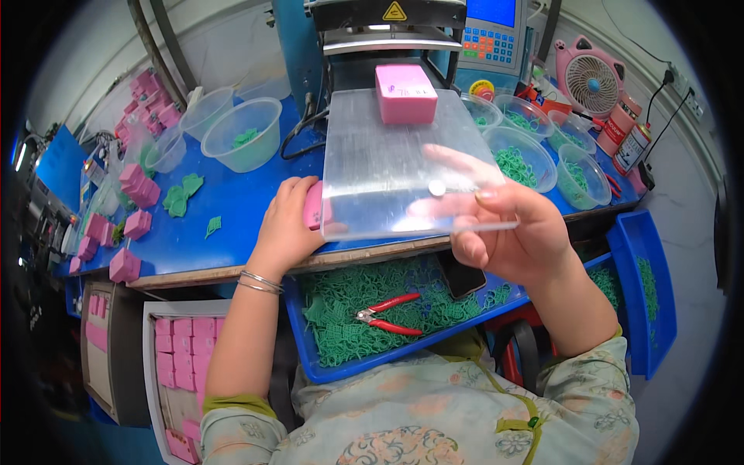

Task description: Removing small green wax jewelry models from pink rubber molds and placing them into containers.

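Observation:
My right hand (515, 232) pinches the near right edge of a clear plastic sheet (364, 174), thumb on top; some fingers show through it. A small white round piece (437, 188) is on the sheet near that thumb. My left hand (287, 229) is closed round a pink block (313, 205) beside the sheet's left edge, its fingertips partly behind the sheet. Another pink block (407, 97) with handwritten marks appears at the sheet's far end, in front of the press (387, 43); I cannot tell whether it rests on the sheet.
Below the table edge, a blue tray (314, 368) holds green mesh scraps and red-handled nippers (387, 314). Tubs (244, 147) of green pieces stand on both sides. Pink blocks (125, 265) lie at left, more in a white box (152, 372). A pink fan (593, 81) stands right.

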The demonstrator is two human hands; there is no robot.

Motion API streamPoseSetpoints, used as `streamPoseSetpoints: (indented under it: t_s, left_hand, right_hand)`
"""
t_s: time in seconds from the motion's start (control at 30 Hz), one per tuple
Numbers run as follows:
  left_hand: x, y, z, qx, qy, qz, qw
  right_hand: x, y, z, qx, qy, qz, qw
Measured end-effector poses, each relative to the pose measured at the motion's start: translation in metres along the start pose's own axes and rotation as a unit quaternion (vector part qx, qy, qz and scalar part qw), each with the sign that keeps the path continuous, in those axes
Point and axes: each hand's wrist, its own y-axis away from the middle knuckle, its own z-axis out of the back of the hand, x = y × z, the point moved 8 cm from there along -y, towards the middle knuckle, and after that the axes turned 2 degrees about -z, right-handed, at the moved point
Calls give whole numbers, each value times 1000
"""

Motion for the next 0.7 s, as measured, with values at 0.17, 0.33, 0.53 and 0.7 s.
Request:
streamPoseSetpoints:
  t_s: [0.17,0.33,0.53,0.7]
  left_hand:
    - [-8,3,3,-23,-16,-9,1000]
    - [-8,7,2,-16,-27,12,999]
    - [-7,9,4,-27,-20,6,999]
    - [-7,7,5,-31,-24,-1,999]
  right_hand:
    - [25,-32,23,36,-32,-4,999]
    - [45,-54,53,-172,27,116,978]
    - [44,-63,69,-241,217,137,936]
    - [37,-67,79,-249,211,181,928]
